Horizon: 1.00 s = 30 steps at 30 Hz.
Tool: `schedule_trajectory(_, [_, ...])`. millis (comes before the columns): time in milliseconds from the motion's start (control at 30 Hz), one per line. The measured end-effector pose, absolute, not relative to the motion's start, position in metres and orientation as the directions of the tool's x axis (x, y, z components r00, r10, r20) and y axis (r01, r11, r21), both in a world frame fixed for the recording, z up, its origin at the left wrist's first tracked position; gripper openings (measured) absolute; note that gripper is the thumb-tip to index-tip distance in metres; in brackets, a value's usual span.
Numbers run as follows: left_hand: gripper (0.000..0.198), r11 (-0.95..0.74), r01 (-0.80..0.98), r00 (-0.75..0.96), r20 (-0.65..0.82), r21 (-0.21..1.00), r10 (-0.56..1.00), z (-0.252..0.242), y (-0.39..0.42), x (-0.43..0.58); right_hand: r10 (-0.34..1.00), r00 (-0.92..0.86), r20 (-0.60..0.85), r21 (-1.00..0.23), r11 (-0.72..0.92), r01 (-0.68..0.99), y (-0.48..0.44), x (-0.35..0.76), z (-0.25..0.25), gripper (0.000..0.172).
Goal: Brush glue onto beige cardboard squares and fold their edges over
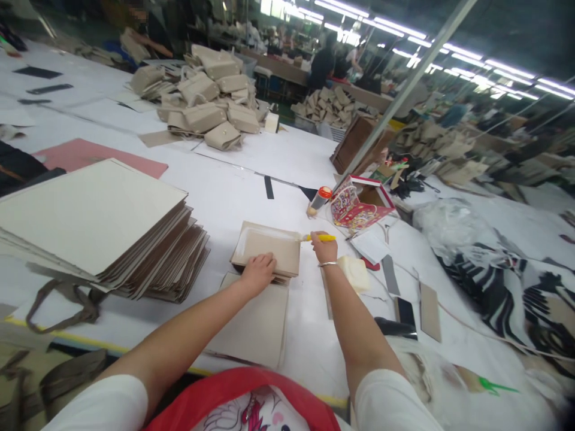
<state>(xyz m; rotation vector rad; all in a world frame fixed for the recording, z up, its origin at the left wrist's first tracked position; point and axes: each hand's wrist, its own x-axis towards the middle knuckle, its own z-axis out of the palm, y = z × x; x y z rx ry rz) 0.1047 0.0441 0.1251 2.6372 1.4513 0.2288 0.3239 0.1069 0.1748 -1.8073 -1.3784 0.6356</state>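
Note:
My right hand point(322, 248) is closed round a brush with a yellow handle point(327, 237). Its tip is at the right edge of a small stack of beige panels point(285, 248). A whitish wet-looking band runs along the top panel's far and left edges. My left hand point(259, 272) lies flat on that panel near its front edge, fingers stretched out. Just in front, closer to me, is a second pile of beige panels point(254, 329). A pale yellow block point(354, 273) sits beside my right wrist.
Left stands a tall stack of large panels point(94, 215). An orange-capped bottle point(320, 200) and a red patterned paper bag point(362, 203) stand beyond my right hand. A phone point(405, 314) lies at right. Beige bags point(211, 96) are heaped farther back; people work in the background.

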Motion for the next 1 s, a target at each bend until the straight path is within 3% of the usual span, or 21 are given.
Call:
schedule_trajectory(67, [0.039, -0.513, 0.842, 0.513, 0.044, 0.169, 0.857, 0.13, 0.05, 0.107, 0.977, 0.128, 0.169, -0.713, 0.032, 0.7, 0.088, 0.326, 0.173, 0.028])
schedule_trajectory(133, [0.035, -0.514, 0.842, 0.519, 0.015, 0.162, 0.855, 0.135, 0.054, 0.109, 0.965, -0.121, 0.235, -0.537, 0.232, 0.811, 0.063, 0.322, 0.168, 0.023])
schedule_trajectory(200, [0.031, -0.529, 0.836, 0.535, 0.002, 0.149, 0.845, 0.14, 0.057, 0.11, 0.93, -0.301, 0.211, -0.399, 0.363, 0.842, 0.032, 0.317, 0.165, 0.023])
schedule_trajectory(267, [0.026, -0.552, 0.824, 0.556, 0.001, 0.127, 0.831, 0.144, 0.057, 0.11, 0.908, -0.372, 0.191, -0.357, 0.418, 0.835, 0.0, 0.314, 0.164, 0.025])
schedule_trajectory(400, [0.02, -0.589, 0.8, 0.594, -0.017, 0.113, 0.804, 0.149, 0.057, 0.11, 0.908, -0.347, 0.234, -0.43, 0.417, 0.801, -0.053, 0.317, 0.17, 0.024])
schedule_trajectory(533, [0.014, -0.606, 0.782, 0.62, -0.086, 0.145, 0.78, 0.161, 0.054, 0.103, 0.941, -0.062, 0.333, -0.63, 0.271, 0.728, -0.082, 0.321, 0.176, 0.023])
schedule_trajectory(633, [0.014, -0.618, 0.765, 0.609, 0.108, 0.181, 0.786, 0.181, 0.04, 0.089, 0.951, 0.185, 0.248, -0.833, 0.111, 0.542, -0.091, 0.315, 0.176, 0.032])
schedule_trajectory(700, [0.013, -0.585, 0.749, 0.487, 0.34, 0.31, 0.804, 0.195, 0.024, 0.078, 0.95, 0.259, 0.175, -0.906, 0.052, 0.42, -0.09, 0.305, 0.173, 0.033])
schedule_trajectory(767, [0.007, -0.487, 0.666, 0.247, 0.449, 0.565, 0.859, 0.206, 0.004, 0.069, 0.951, 0.28, 0.131, -0.928, 0.019, 0.372, -0.086, 0.29, 0.168, 0.029])
schedule_trajectory(867, [0.016, -0.207, 0.287, -0.047, 0.23, 0.935, 0.972, 0.208, -0.026, 0.063, 0.957, 0.27, 0.106, -0.887, -0.032, 0.46, -0.079, 0.265, 0.159, 0.026])
schedule_trajectory(933, [0.027, -0.014, -0.024, -0.084, 0.012, 1.0, 0.996, 0.2, -0.043, 0.063, 0.951, 0.275, 0.143, -0.823, -0.04, 0.566, -0.078, 0.253, 0.152, 0.028])
schedule_trajectory(1000, [0.036, 0.112, -0.269, -0.051, -0.13, 0.957, 0.99, 0.189, -0.057, 0.061, 0.94, 0.285, 0.188, -0.775, -0.036, 0.631, -0.082, 0.247, 0.146, 0.029])
